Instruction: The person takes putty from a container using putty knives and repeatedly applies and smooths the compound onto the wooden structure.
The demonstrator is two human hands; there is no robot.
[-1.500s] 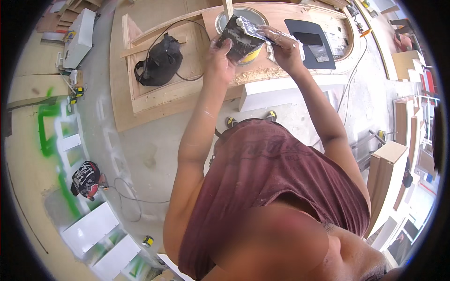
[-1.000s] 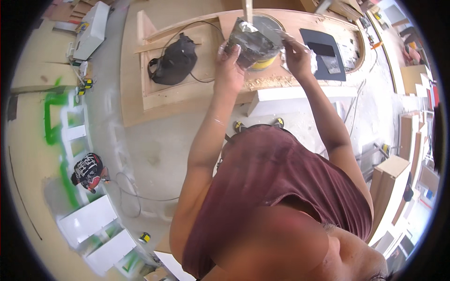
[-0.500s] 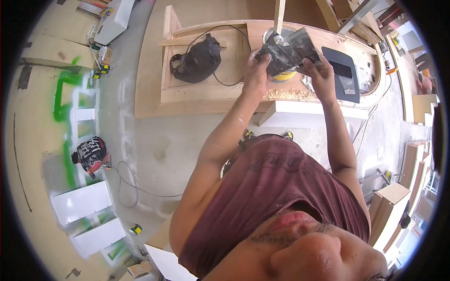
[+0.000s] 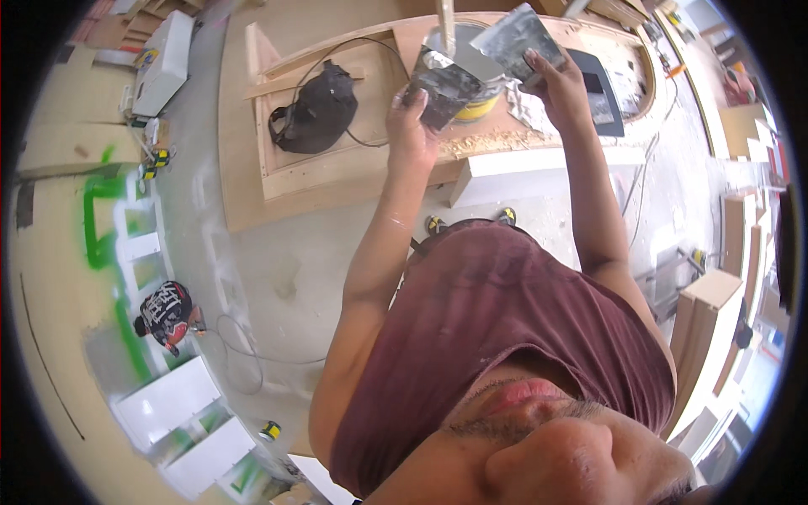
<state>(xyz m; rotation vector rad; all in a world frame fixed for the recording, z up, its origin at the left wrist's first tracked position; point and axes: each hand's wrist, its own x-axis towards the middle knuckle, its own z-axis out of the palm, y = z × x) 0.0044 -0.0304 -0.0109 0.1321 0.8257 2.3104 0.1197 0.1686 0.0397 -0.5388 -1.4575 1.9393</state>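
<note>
Above the wooden worktop point(image 4: 238, 195) and yellow-banded can point(image 4: 479, 111), my left hand point(image 4: 411, 124) grips a dark smeared plate point(image 4: 446, 93) and my right hand point(image 4: 559, 82) a greyer plate point(image 4: 515, 39); overtilting the dark one could drop its white filler point(image 4: 437, 61) into the wood shavings point(image 4: 486, 144).

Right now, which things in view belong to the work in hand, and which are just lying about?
Seemingly in use:
dark smeared plate, in the left hand
grey smeared plate, in the right hand
open can, by the hands
wooden stick, apparently standing in it

Seemingly lying about:
black bag
wood shavings
white panels, far left
</note>
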